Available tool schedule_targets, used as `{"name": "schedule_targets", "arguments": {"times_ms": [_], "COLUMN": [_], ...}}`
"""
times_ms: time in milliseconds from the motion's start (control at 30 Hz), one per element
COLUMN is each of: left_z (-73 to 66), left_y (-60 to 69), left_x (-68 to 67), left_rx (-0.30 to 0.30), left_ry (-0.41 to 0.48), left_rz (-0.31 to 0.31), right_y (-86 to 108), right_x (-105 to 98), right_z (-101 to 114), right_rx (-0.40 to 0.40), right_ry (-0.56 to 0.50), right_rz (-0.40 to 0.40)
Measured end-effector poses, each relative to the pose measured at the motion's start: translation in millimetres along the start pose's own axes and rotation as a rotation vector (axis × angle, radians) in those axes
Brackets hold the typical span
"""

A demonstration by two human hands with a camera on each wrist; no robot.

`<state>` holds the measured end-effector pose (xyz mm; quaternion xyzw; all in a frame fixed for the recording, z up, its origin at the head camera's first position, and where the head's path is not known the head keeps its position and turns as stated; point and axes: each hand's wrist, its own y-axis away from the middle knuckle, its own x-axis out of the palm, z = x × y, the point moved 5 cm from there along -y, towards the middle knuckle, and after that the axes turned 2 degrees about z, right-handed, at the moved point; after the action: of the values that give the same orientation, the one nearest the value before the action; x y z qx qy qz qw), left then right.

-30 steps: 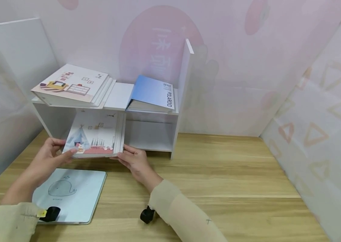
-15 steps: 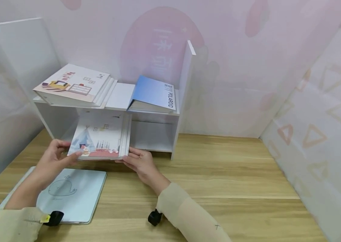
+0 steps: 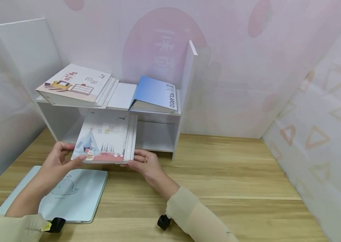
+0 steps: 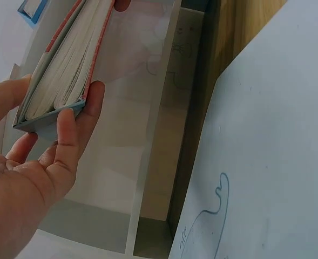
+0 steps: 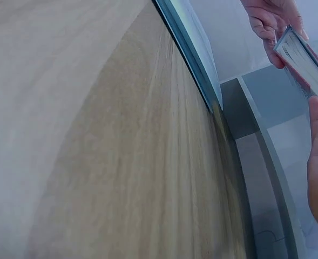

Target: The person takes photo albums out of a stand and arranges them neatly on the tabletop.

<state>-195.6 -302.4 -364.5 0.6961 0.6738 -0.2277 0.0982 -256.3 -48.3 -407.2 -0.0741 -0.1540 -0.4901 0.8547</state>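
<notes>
A white photo album [image 3: 105, 136] with a tent picture on its cover is held between both hands, partly inside the lower left compartment of the white shelf [image 3: 177, 134]. My left hand [image 3: 56, 161] grips its left front corner, thumb on top and fingers beneath. At the right front corner my right hand [image 3: 150, 166] pinches it, with some fingers hidden below. The left wrist view shows the thick page edges of the album [image 4: 67, 59] between the left thumb and fingers. In the right wrist view, both hands hold the album [image 5: 304, 59] above the table.
On the shelf top lie a white album [image 3: 76, 82] with a yellow vehicle picture and a blue POLAROID album [image 3: 155, 94]. A pale blue whale notebook [image 3: 76, 205] lies on the wooden table [image 3: 233, 188], partly under the left forearm. Patterned walls stand behind and to the right.
Both hands have carried the tent-picture album rightward and a little toward me, out from the lower compartment. More of the pale blue notebook's left part shows. The shelf-top albums stay in place.
</notes>
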Motion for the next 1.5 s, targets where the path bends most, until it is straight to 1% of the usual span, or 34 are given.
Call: {"name": "schedule_targets", "arguments": {"times_ms": [100, 233, 467, 700, 900, 1033, 1167, 1267, 1400, 1500], "left_z": [-4.2, -8.8, -15.5, -20.6, -23.5, -24.2, -23.7, -22.8, -22.1, -22.2], "left_y": [3.5, 7.1, 13.1, 19.9, 24.7, 26.7, 27.6, 29.0, 33.0, 36.7], "left_x": [1.9, 4.2, 9.5, 16.1, 20.6, 26.1, 32.4, 37.1, 42.1, 45.7], "left_rx": [0.009, 0.008, 0.023, 0.035, 0.04, 0.053, 0.065, 0.061, 0.046, 0.045], "left_ry": [0.001, -0.001, 0.001, 0.036, 0.045, 0.065, 0.105, 0.105, 0.088, 0.093], "left_rz": [0.01, 0.027, 0.041, 0.032, 0.042, 0.06, 0.07, 0.077, 0.09, 0.096], "right_y": [6.7, 14.2, 25.5, 37.7, 48.0, 53.4, 58.6, 63.6, 70.8, 76.4], "right_x": [0, -1, -3, -2, 0, -3, -6, -9, -11, -12], "right_z": [3, 6, 10, 16, 20, 19, 17, 14, 12, 10], "right_rx": [-0.014, -0.016, -0.015, 0.022, 0.011, 0.019, 0.04, 0.059, 0.07, 0.076], "right_ry": [0.037, 0.085, 0.118, 0.158, 0.143, 0.136, 0.14, 0.152, 0.165, 0.173], "right_rz": [0.039, 0.071, 0.133, 0.137, 0.171, 0.161, 0.138, 0.131, 0.143, 0.146]}}
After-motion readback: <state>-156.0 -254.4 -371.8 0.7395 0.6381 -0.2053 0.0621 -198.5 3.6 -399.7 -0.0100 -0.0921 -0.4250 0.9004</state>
